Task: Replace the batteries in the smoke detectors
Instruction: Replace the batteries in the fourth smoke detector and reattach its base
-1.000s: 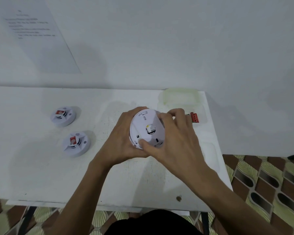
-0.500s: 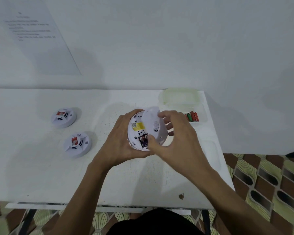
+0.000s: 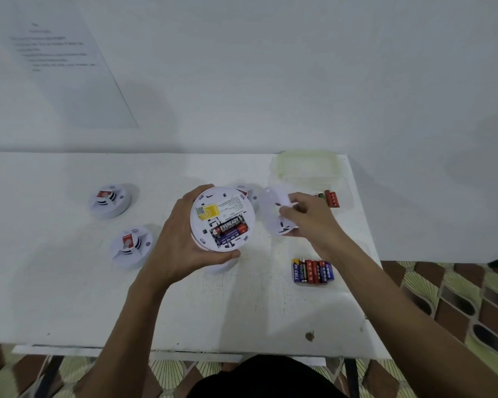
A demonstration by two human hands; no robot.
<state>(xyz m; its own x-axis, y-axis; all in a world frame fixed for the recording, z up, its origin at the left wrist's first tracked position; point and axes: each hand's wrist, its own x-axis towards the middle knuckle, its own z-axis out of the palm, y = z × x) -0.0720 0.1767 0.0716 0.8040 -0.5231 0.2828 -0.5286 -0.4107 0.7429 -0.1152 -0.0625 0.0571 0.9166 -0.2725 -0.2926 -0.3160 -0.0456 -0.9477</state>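
Note:
My left hand [image 3: 176, 248] grips a round white smoke detector [image 3: 222, 219] with its back turned up. Its battery bay is uncovered, with Eveready batteries [image 3: 230, 229] lying inside beside a yellow label. To its right, my right hand [image 3: 308, 222] pinches the detached white back cover [image 3: 273, 211] above the table. Two more detectors [image 3: 110, 201] [image 3: 131, 247] rest face up at the left, and a third [image 3: 246, 192] peeks out behind the held one. A row of loose batteries [image 3: 312, 271] lies on the white table [image 3: 69, 297] under my right forearm.
A clear plastic container [image 3: 308, 170] stands at the table's back right corner, with several red and green batteries [image 3: 329, 198] in front of it. A printed sheet [image 3: 64, 61] hangs on the wall. The table's right edge drops off to patterned floor [image 3: 457, 297].
The back cover has come off the detector. My right hand has carried it to the right, exposing the batteries. The loose battery row is now in view.

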